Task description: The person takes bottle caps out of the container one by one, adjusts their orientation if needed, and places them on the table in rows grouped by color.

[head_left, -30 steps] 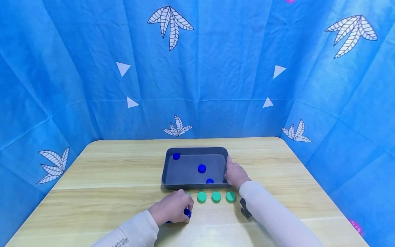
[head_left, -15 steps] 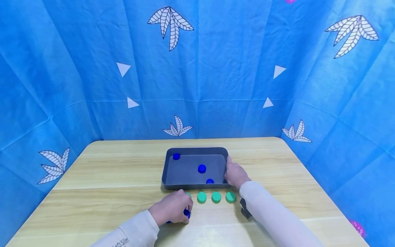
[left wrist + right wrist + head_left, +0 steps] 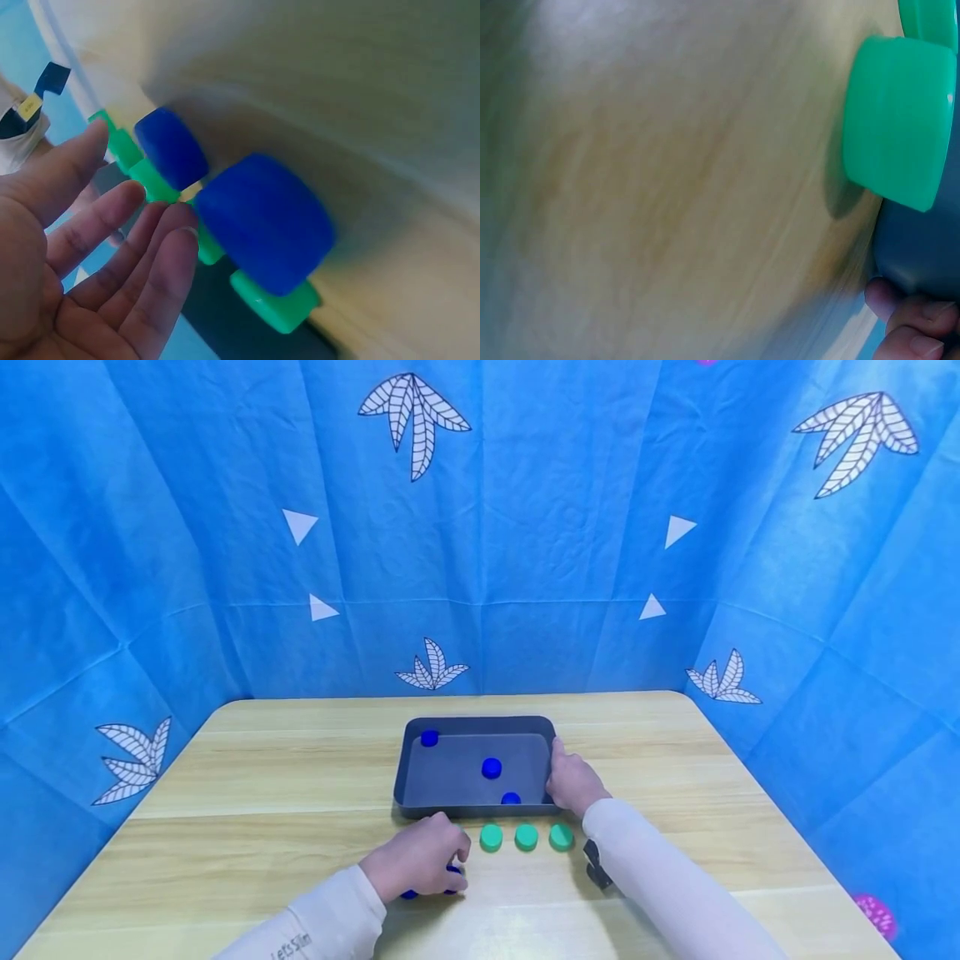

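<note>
In the head view, my left hand (image 3: pixel 420 856) is over the table, thumb and fingers spread around a round blue cap (image 3: pixel 453 867). The left wrist view shows that blue cap (image 3: pixel 171 148) just off the fingertips, standing on the wood. A second blue cap (image 3: pixel 266 225) sits closer to the camera, partly hidden under the hand in the head view. My right hand (image 3: pixel 573 783) grips the right wall of a dark grey rectangular tray (image 3: pixel 480 812). Its curled fingertips (image 3: pixel 919 341) show at the tray's edge. Inside the tray are three blue caps (image 3: pixel 491 768).
Green caps (image 3: pixel 527 837) line up in front of the tray; the left hand hides part of that row. A small black object (image 3: pixel 597 865) shows beside the right sleeve. Blue patterned cloth (image 3: pixel 555 527) surrounds the light wooden table (image 3: pixel 300 760).
My left fingers and thumb have come apart from the blue cap they pinched, leaving it on the table. My right hand and the tray stay as they were.
</note>
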Motion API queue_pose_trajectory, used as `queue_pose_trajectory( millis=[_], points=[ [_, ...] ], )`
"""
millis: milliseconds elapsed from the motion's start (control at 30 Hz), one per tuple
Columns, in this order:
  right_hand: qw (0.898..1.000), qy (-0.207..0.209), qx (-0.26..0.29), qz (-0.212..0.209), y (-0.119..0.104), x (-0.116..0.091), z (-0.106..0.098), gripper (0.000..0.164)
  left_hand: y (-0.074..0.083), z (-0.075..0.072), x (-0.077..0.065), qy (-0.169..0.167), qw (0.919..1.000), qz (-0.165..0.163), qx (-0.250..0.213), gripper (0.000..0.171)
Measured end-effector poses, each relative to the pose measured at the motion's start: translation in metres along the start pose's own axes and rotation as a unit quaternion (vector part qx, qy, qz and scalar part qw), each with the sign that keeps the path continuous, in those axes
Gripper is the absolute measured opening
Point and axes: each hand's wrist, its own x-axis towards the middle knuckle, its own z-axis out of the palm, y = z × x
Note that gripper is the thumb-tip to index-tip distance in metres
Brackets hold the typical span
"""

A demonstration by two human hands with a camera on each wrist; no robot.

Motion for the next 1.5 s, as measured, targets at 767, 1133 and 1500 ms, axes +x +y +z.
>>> queue_pose_trajectory(
  millis=[767,1133,1500],
  points=[
    [1.000,0.005,0.012,-0.005,0.003,-0.002,0.004,0.075,-0.004,-0.014,0.109,-0.005,0.9991,-0.005,0.043,0.023],
    [1.000,0.019,0.015,-0.018,-0.002,-0.002,0.006,0.074,-0.008,-0.006,0.128,-0.079,0.9955,-0.048,0.021,0.045],
    [1.000,0.020,0.010,-0.012,0.001,-0.003,0.001,0.076,-0.010,-0.006,0.132,-0.060,0.9956,-0.055,0.047,0.027]
  ],
)
